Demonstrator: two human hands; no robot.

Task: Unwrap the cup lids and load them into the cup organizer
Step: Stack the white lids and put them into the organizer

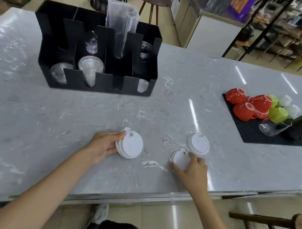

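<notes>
The black cup organizer [100,55] toward the table's [31,118] far edge holds clear cups, an upright plastic sleeve [122,25] and one white lid. Near the front edge, the left hand [102,145] grips a lid stack [129,145]; right hand [192,170] fingers pinch another lid [178,158], a third lid [198,143] just beside.

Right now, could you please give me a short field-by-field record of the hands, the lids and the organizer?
left hand: left hand holds a small stack of white lids at its edge
right hand: right hand has its grip on a second white lid on the counter
loose lid: third white lid lies beside it, untouched
organizer: black cup organizer stands far left on the marble counter, holding clear cups
</notes>
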